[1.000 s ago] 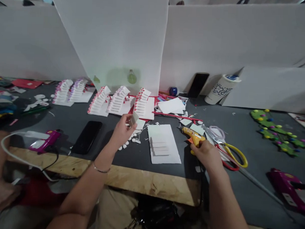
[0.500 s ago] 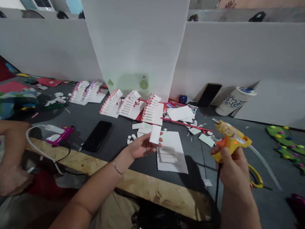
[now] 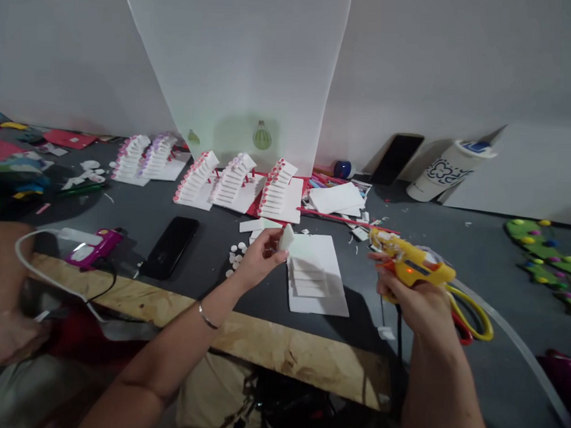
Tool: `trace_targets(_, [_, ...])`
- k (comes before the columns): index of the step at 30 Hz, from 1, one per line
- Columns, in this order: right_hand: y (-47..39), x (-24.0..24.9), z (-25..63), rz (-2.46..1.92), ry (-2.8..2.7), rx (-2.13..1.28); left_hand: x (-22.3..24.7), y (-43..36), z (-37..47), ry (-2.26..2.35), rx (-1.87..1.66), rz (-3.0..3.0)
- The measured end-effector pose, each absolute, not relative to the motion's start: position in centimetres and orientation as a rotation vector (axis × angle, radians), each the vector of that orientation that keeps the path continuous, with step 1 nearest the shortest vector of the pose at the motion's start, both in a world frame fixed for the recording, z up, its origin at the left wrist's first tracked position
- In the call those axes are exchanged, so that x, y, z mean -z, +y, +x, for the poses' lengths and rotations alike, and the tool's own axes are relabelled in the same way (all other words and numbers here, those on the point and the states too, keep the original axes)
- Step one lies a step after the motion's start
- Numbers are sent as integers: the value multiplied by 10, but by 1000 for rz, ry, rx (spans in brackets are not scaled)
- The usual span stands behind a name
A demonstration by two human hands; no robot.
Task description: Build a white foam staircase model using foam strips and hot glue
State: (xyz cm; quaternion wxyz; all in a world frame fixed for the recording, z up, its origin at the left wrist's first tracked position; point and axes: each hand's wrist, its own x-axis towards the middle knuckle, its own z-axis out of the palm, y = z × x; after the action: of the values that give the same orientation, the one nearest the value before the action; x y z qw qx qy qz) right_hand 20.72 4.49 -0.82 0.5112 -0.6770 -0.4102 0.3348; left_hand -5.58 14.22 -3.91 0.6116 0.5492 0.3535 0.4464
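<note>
Yellow glue gun (image 3: pixel 417 263) and white piece (image 3: pixel 287 238), one each, are held.

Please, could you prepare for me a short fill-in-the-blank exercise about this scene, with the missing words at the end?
1. The right hand holds a yellow ____.
2. The piece in the left hand is ____ in colour.
3. The cup stands to the ____ of the leaning phone.
4. A metal ____ circles the left wrist.

Missing words: glue gun; white; right; bracelet.
</note>
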Motion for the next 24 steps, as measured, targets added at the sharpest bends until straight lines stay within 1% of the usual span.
trace_targets(3, [43,10,202,-1632,-1100,-878,43,142,-52,915,-951,1280])
trace_targets(7, [39,27,186,-1647,-1063,-881,41,140,-49,941,-828,1198])
trace_targets(10, [35,37,174,-1582,-1076,-942,39,139,-49,922,-857,1195])
trace_targets(12, [33,37,169,-1575,-1186,-947,39,139,-48,923,-897,1161])
trace_targets(17, [29,25,161,-1730,-1561,-684,42,139,-45,943,-936,1075])
trace_targets(24, [28,29,160,-1657,-1666,-494,40,133,-42,924,-940,985])
